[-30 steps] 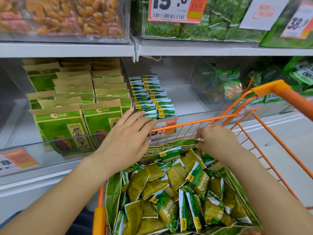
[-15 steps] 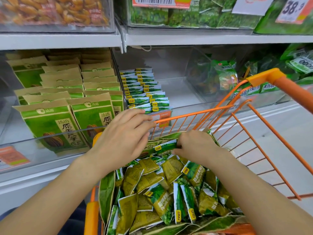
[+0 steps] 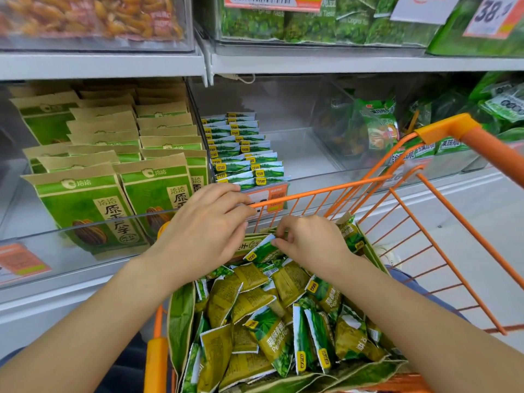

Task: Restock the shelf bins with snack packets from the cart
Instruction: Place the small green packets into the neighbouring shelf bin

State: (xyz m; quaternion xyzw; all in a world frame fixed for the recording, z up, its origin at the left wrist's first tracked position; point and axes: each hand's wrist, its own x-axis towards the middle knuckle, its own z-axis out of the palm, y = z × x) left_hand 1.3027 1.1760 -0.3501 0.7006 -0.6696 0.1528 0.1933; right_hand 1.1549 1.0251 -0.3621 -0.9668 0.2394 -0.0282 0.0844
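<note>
An orange wire cart (image 3: pixel 326 191) holds a torn-open green bag full of small green and olive snack packets (image 3: pixel 272 330). My right hand (image 3: pixel 309 242) pinches the corner of one green packet (image 3: pixel 262 248) at the far end of the pile. My left hand (image 3: pixel 204 231) hovers over the cart's far left corner with fingers stretched out, holding nothing. Beyond the cart rim, a clear shelf bin (image 3: pixel 312 177) has a row of the same small packets (image 3: pixel 241 148) along its left side.
Large green-and-kraft seed bags (image 3: pixel 113 171) fill the bin to the left. Mixed green snack bags (image 3: pixel 377 123) sit in the bin to the right. An upper shelf (image 3: pixel 340 63) holds more bins with price tags. The cart's orange handle corner (image 3: pixel 448 129) rises at right.
My right hand has slid left across the pile and taken a green packet by its corner. My left hand stays roughly where it was over the cart's corner. The view has tilted down a little.
</note>
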